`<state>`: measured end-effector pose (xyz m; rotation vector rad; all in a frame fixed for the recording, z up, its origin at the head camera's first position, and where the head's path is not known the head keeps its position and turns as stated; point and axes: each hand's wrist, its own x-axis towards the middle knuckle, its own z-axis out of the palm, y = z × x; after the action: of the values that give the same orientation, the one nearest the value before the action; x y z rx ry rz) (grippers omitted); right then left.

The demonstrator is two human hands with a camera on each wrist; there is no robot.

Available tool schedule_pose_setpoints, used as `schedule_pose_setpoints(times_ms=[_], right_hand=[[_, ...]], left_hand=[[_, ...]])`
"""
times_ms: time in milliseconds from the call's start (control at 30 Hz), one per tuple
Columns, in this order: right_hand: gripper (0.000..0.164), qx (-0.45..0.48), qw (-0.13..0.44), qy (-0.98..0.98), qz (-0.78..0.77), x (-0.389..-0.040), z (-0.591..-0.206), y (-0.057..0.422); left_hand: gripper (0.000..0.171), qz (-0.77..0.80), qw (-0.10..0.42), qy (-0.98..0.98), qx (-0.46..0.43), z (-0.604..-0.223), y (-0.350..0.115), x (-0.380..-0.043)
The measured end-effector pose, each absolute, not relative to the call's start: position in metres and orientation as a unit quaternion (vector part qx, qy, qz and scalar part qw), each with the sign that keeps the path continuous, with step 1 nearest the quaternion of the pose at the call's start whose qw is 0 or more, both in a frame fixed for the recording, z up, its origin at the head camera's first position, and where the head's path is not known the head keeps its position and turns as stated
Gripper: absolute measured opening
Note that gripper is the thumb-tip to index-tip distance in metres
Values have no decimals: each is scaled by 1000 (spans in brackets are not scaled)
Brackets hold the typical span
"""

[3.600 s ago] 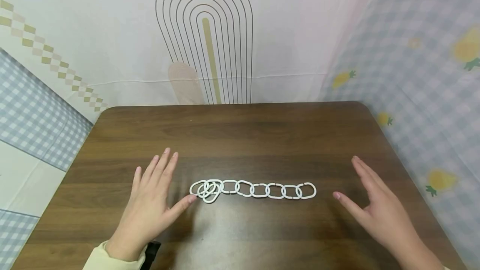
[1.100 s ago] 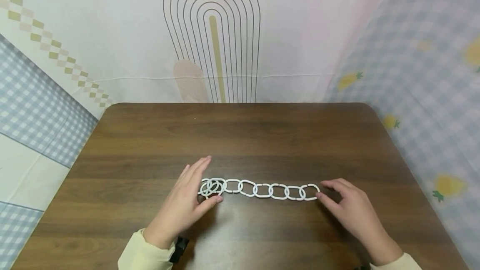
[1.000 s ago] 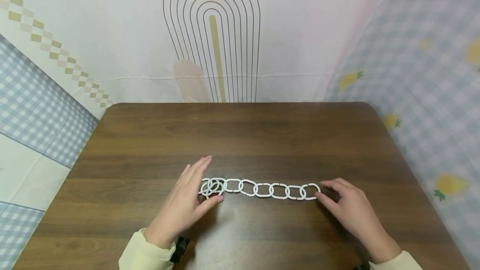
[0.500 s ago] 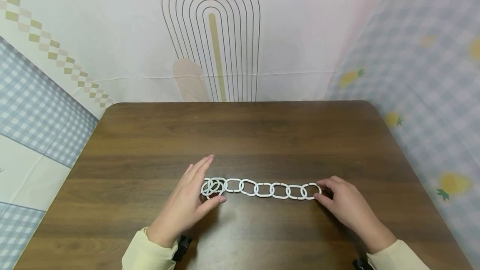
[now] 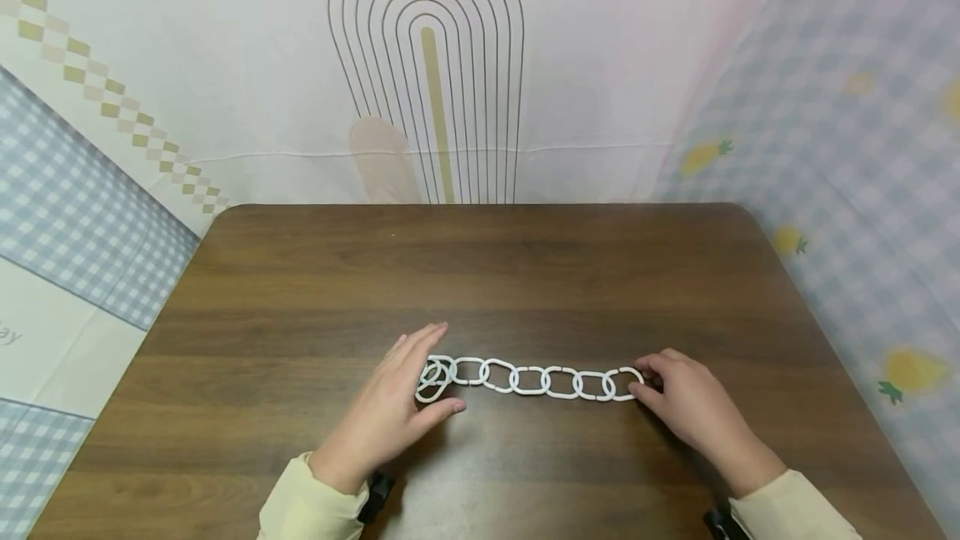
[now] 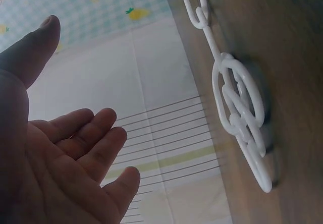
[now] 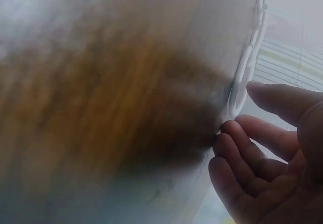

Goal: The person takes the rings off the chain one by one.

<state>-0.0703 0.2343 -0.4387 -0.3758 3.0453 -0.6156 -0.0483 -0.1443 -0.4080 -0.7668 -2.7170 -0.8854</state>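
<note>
A chain of white plastic links (image 5: 530,380) lies across the table, stretched out to the right and bunched in overlapping links at its left end. Beside that bunch my left hand (image 5: 382,411) hovers with thumb and fingers spread; it hides part of the pile. In the left wrist view, the palm and relaxed fingers of the left hand (image 6: 75,168) stand apart from the bunched links (image 6: 239,98). At the other end, my right hand (image 5: 693,402) has thumb and forefinger on either side of the last link (image 7: 242,82). A gap shows between those fingertips, and contact is hard to tell.
The brown wooden table (image 5: 480,273) has rounded far corners. A white patterned cloth (image 5: 600,65) hangs behind its far edge, with blue checked cloth (image 5: 825,148) along the right side. Dark straps (image 5: 377,497) show at the sleeve cuffs.
Both hands have come inward from wide apart to the chain's two ends. In the last half second the left hand shifts slightly right, while the right thumb and forefinger draw nearer the end link.
</note>
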Motion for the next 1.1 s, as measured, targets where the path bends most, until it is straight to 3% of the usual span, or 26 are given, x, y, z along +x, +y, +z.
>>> schedule_pose_setpoints(times_ms=[1100], right_hand=[[9,-97,33,975,-196,-77,-440,233]], left_hand=[[72,-285,34,-913,-289,-423,-103,-50]])
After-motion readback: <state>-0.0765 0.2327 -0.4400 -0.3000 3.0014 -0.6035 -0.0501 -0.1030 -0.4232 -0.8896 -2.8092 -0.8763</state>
